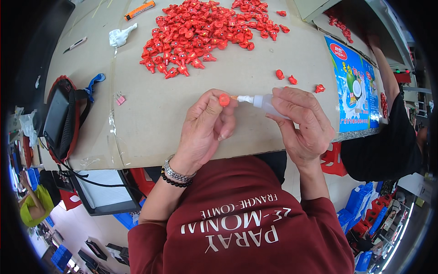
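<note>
Between the thumb and fingers of my left hand [200, 125] is a small red plastic piece [224, 100] with a round end. My right hand [305, 119] grips a translucent squeeze bottle [269, 105], which lies almost level. Its white nozzle [247, 99] points left, and the tip is at the fingers that hold the piece; whether it touches the piece I cannot tell. Beyond my hands lies a large pile of similar red pieces [196, 39]. A few loose ones [292, 80] are scattered past my right hand.
A phone-like device [57, 112] in a dark, red-edged holder stands at the left. Near it lie a pink clip [120, 99], a slim knife or pen [75, 44], a crumpled white wad [122, 36] and an orange tube [139, 10]. A blue printed sheet [340, 91] covers the right side, beside another person's arm [385, 68].
</note>
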